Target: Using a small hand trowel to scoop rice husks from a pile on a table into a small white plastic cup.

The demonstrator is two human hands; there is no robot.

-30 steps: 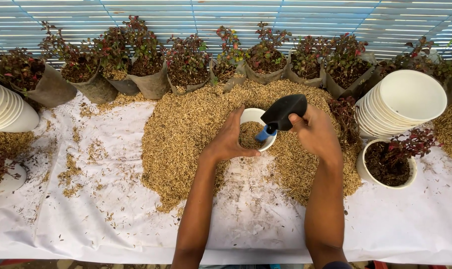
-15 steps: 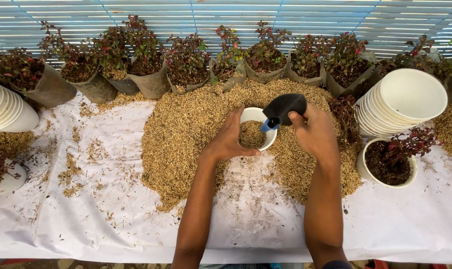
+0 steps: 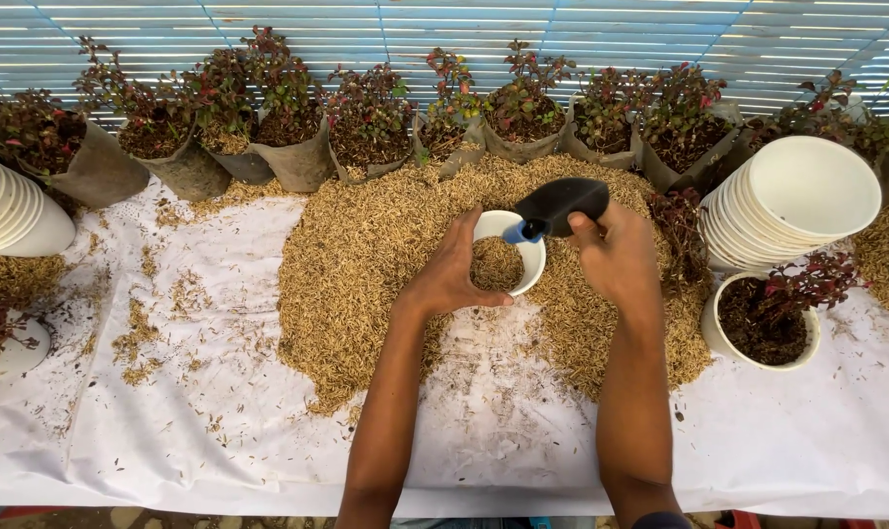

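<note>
White pot (image 3: 508, 260) sits on the husk heap (image 3: 366, 264), cupped by the left hand (image 3: 454, 279), partly filled; right hand (image 3: 616, 257) grips the black scoop (image 3: 562, 204) (tilted over it). Filling step; next calls for steady tipping.

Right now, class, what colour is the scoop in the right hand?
Black, with a blue neck: the scoop in the right hand, seen in the head view.
</note>
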